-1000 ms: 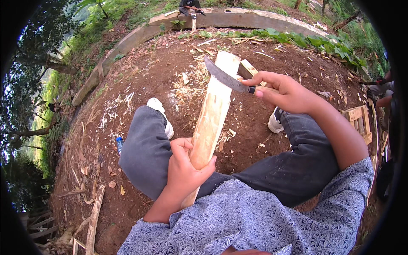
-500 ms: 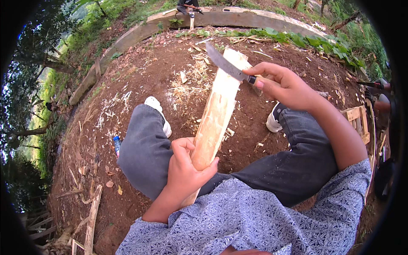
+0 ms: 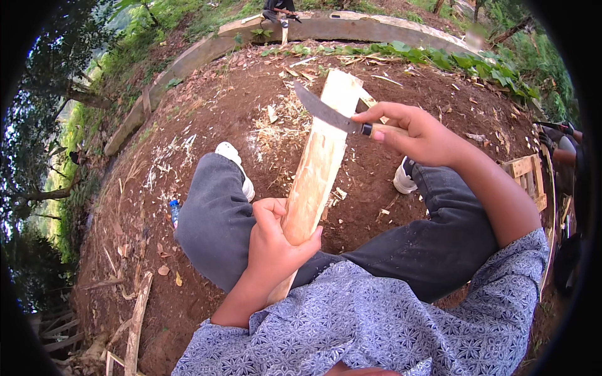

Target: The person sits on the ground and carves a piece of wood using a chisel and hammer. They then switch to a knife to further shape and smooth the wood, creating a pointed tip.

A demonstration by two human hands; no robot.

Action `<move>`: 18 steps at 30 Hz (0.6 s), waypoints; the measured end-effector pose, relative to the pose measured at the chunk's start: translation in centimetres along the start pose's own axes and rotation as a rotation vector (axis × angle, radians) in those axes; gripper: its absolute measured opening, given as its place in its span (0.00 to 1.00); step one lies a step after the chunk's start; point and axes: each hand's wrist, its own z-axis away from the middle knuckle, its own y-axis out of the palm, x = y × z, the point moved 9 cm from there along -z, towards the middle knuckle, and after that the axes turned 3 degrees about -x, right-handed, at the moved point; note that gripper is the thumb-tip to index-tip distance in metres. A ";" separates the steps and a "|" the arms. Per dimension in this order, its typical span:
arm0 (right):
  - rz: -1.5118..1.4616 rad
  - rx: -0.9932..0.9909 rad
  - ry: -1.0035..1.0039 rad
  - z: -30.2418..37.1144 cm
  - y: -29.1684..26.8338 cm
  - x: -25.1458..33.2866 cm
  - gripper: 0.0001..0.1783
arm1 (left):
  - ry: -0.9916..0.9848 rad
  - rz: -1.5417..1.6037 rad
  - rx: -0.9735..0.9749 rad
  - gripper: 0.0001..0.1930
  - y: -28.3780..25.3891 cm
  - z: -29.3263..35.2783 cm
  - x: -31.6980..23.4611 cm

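A long pale piece of wood (image 3: 313, 169) slants up and away from my lap, its far end lighter and flatter than the bark-toned near part. My left hand (image 3: 274, 241) grips it close to the near end, thumb on the right side and fingers round the left. My right hand (image 3: 417, 135) is closed round the handle of a knife (image 3: 329, 114). The curved blade lies across the wood's upper part, its tip pointing up and left past the left edge. Whether the edge bites into the wood I cannot tell.
Wood shavings (image 3: 279, 128) litter the brown soil beyond my shoes. A plastic bottle (image 3: 174, 213) stands left of my left knee. Lower left lies a long stick (image 3: 138, 319); a wooden frame (image 3: 528, 178) is at the right. Another person (image 3: 278, 9) sits by the far low wall (image 3: 376, 26).
The knife and my right hand have slid a little toward me along the wood, and the blade has shifted slightly left. My left hand keeps its grip.
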 end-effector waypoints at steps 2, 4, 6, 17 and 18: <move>-0.107 -0.145 -0.040 -0.4 -2.2 -0.3 0.20 | 0.006 0.016 0.005 0.36 0.1 0.2 -0.2; -0.120 -0.209 -0.046 -0.2 -3.3 -0.6 0.20 | 0.025 0.024 0.003 0.36 0.1 0.2 -0.2; -0.038 -0.192 -0.021 -0.1 -3.5 -0.7 0.21 | 0.040 0.044 0.001 0.36 0.1 0.2 -0.2; 0.208 0.018 -0.149 0.4 1.3 0.8 0.20 | 0.008 0.064 -0.046 0.36 -0.7 -0.3 -0.1; 0.170 0.067 -0.050 0.0 1.0 1.1 0.19 | 0.001 0.104 -0.063 0.36 -1.0 -0.2 -0.3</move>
